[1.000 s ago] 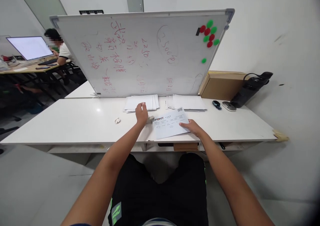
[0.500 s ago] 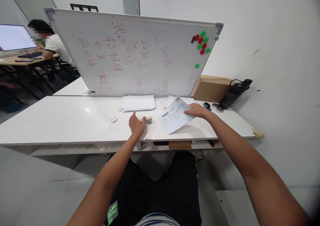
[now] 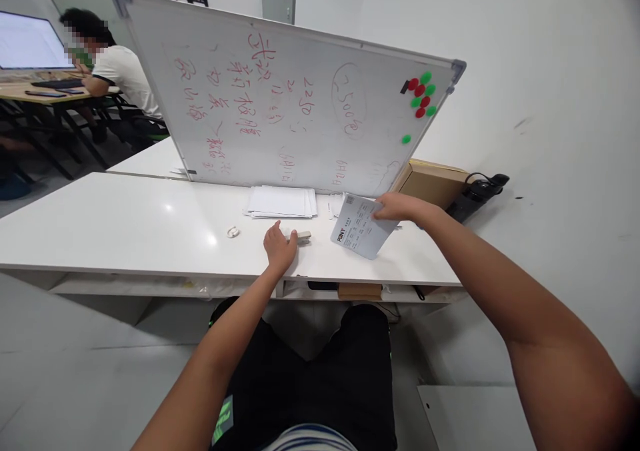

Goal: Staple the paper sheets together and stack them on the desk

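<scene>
Grasping a rectangular white paper sheet with dark print (image 3: 361,230) by its edge in the right hand (image 3: 400,208), tilted over the flat white table (image 3: 150,231). Holding the left hand (image 3: 280,246) at a small light-grey stapler-like tool (image 3: 304,236); cannot tell whether gripped. Judge the sheet already taken up, not yet set down. Note a rectangular stack of white paper (image 3: 283,202) behind, in neither hand.

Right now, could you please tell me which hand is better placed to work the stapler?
Left, I think: the left hand is at the stapler, though its grip is unclear. The right hand is occupied, holding the printed PONY sheet.
</scene>
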A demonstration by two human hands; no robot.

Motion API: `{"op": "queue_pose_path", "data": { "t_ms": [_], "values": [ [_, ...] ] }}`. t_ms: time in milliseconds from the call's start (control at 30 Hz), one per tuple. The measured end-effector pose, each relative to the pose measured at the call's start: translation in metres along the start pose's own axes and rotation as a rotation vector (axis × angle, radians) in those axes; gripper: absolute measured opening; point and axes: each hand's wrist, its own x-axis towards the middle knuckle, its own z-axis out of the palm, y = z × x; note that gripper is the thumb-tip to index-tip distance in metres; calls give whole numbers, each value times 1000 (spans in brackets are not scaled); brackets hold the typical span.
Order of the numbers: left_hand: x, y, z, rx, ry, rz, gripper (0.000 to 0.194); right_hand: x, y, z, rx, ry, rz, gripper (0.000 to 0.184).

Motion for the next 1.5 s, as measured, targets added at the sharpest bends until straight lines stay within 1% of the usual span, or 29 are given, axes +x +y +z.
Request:
{"op": "queue_pose_path", "data": {
  "t_ms": [200,333,433,467,533,633,667,733,867,967,1033,1167,1233,1300,1333,1400,1500],
  "values": [
    [0,-1,-1,-9,-14,3,56,0,-1,3,92,16,0,13],
    [0,0,-2,-8,-22,5,54,0,2,3,91,-29,8,8],
    [1,-1,-2,2,-19,16,49,0,11,3,62,14,46,7],
    [1,-1,-1,6,-21,20,47,-1,16,3,92,39,59,8],
    [1,-2,-1,14,-26,29,43,-3,27,5,249,76,87,15],
    [2,-3,0,24,-27,44,38,-10,44,16,576,52,107,29],
    [2,-3,0,29,-28,48,37,-12,49,22,638,33,109,33],
    [2,-3,1,40,-30,56,36,-14,56,35,635,16,124,34],
    [1,-3,1,47,-42,73,33,-12,66,56,480,37,148,28],
    [1,-3,1,47,-69,73,30,-7,69,63,530,62,138,30],
    [1,-2,2,39,-84,73,30,-3,68,65,575,138,132,32],
    [-1,0,3,46,-80,82,33,15,54,70,637,432,139,36],
    [-1,2,4,84,-79,92,37,33,41,76,680,540,143,40],
    [-2,4,3,130,-103,113,42,57,22,85,795,622,147,42],
    [-2,4,3,153,-120,125,44,69,11,90,879,656,149,40],
    [-1,4,4,195,-148,140,49,95,-14,102,1043,677,147,35],
    [1,3,7,238,-180,137,51,127,-54,120,1160,636,144,29]
  ]
}}
